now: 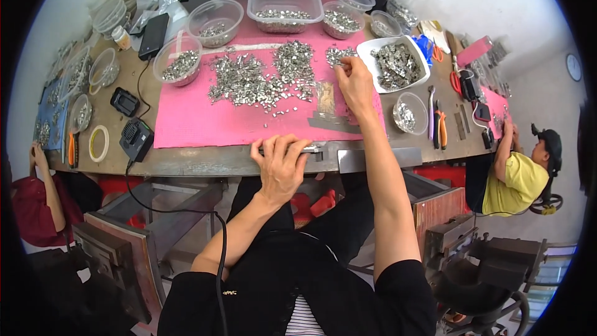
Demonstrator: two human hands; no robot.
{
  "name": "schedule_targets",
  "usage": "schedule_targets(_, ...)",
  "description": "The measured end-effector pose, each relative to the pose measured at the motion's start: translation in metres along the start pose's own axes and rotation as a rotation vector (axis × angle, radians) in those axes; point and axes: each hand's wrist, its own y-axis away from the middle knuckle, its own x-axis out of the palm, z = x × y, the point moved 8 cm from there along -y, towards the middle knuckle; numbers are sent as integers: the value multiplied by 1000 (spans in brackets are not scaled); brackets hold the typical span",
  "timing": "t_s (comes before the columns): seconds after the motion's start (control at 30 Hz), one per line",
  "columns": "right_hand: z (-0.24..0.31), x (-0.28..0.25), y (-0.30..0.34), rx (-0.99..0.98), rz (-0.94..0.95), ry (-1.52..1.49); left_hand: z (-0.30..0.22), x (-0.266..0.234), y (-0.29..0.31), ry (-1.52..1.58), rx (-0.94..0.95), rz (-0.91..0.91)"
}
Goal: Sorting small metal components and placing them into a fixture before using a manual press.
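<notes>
At the table's front edge my left hand (281,163) is closed round a slim metal tool (317,152), whose squared end sticks out to the right. Its full shape is hidden by my fingers. My right hand (356,84) reaches over the pink mat (186,126), thumb and fingertips pinched beside a small pile of shiny metal pieces (339,55); what they hold, if anything, is too small to make out. Left of that hand lie larger heaps of small metal pieces (239,78). Close to my right wrist are a bundle of thin tan pins (325,98) and a grey metal strip (336,126).
A white dish of metal parts (426,74) stands right of my hand. Clear plastic tubs (250,0) line the back. Pliers (440,126) lie at right, a black charger (135,139) at left. A metal plate (388,160) sits at the edge. Co-workers (519,177) sit on both sides.
</notes>
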Motion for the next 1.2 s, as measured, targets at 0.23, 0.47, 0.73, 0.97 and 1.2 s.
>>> schedule_targets(0.23, -2, 15, -5, -161, 24, 214, -4, -10, -10, 40, -47, 118)
schedule_targets(0.47, 27, 0, 57, 273, 447, -333, 18, -8, -91, 48, -14, 12)
schedule_targets(0.73, 17, -9, 32, 163, 236, -131, 83, 92, -174, -216, 16, 152)
schedule_targets(0.97, -3, 19, -5, -118, 95, 222, 73, 110, -175, -216, 141, 237)
schedule_targets(1.2, 34, -5, 48, 251, 455, -233, 55, 62, -159, 108, 114, 302)
